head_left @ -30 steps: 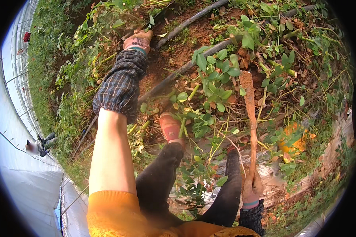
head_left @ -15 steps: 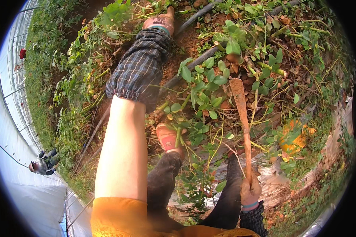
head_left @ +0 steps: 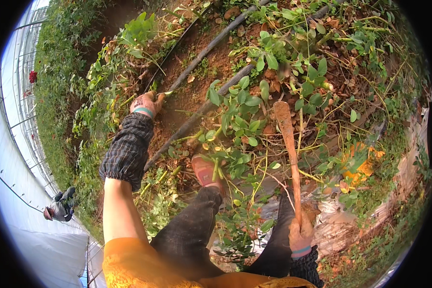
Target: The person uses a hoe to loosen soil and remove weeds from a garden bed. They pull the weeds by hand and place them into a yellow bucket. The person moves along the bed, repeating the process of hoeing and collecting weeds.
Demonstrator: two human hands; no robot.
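My gloved left hand (head_left: 148, 103) is out ahead at the left, low over the reddish soil beside the leafy plants. Its fingers are closed, with a small green sprig (head_left: 166, 93) showing at the fingertips. At the lower right, my gloved right hand (head_left: 301, 235) grips the lower end of a rusty digging tool (head_left: 293, 153) with a narrow shaft and a flat, widened tip. The tool points away from me, its tip above dry leaves and stems. Leafy green shoots (head_left: 245, 115) grow between my hands.
Two dark hoses (head_left: 213, 45) run slantwise across the soil. Cut green stems (head_left: 327, 86) stick up at the right. A crumpled yellow-orange thing (head_left: 360, 165) lies near pale plastic sheeting (head_left: 343, 221). My shoe (head_left: 206, 170) stands among the plants. Far left, another person (head_left: 61, 206) is by the greenhouse wall.
My left hand has drawn back and to the left from the far hose, and a green sprig shows at its fingertips. My right hand with the tool has hardly moved.
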